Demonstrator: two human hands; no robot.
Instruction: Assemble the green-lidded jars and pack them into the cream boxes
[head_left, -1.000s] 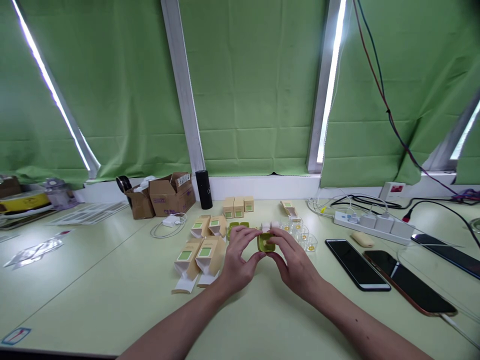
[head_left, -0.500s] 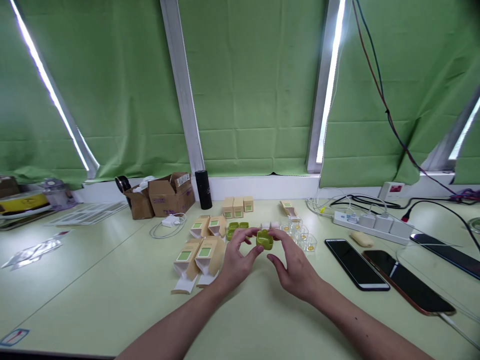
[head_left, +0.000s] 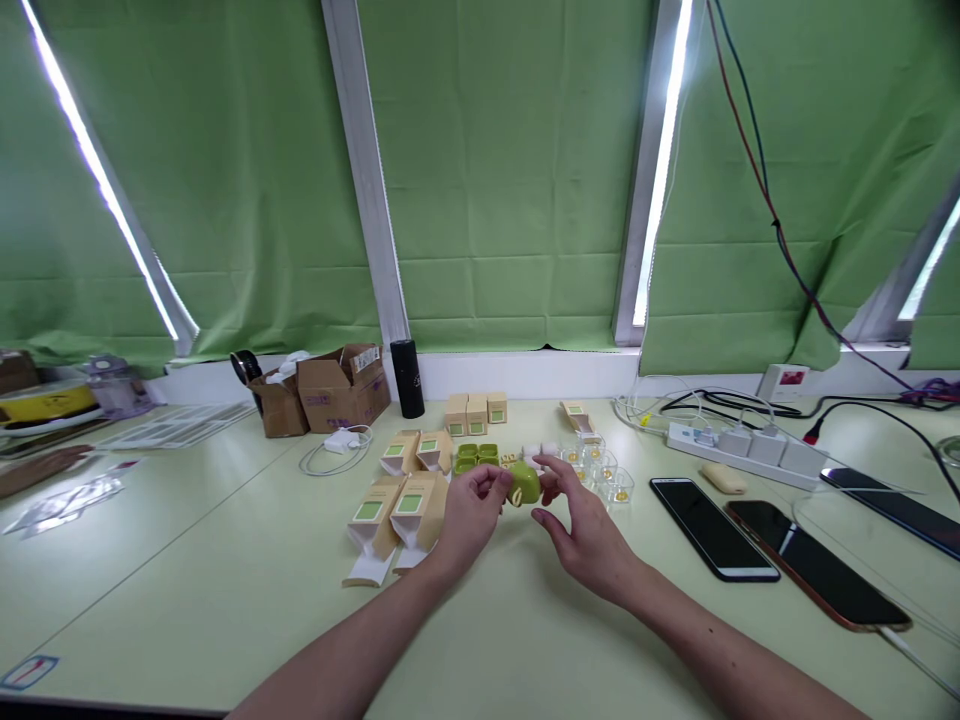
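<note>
My left hand pinches a small green case just above the pale green table, its rounded side turned towards me. My right hand hovers right beside the case with fingers curled and apart, its fingertips close to the case, and I cannot tell whether they touch it. Behind my hands lie more green cases, small white pieces and several clear little cups with yellow bits. Tan cartons with green labels lie to the left of my left hand.
Two dark phones and a white power strip with chargers lie to the right. Brown cardboard boxes and a black cylinder stand at the back left. Another person's hand rests at the far left edge.
The green case has been turned over in my left hand, from its open side to its rounded side. My right hand has let go and drawn slightly back. A hand has appeared at far left.
</note>
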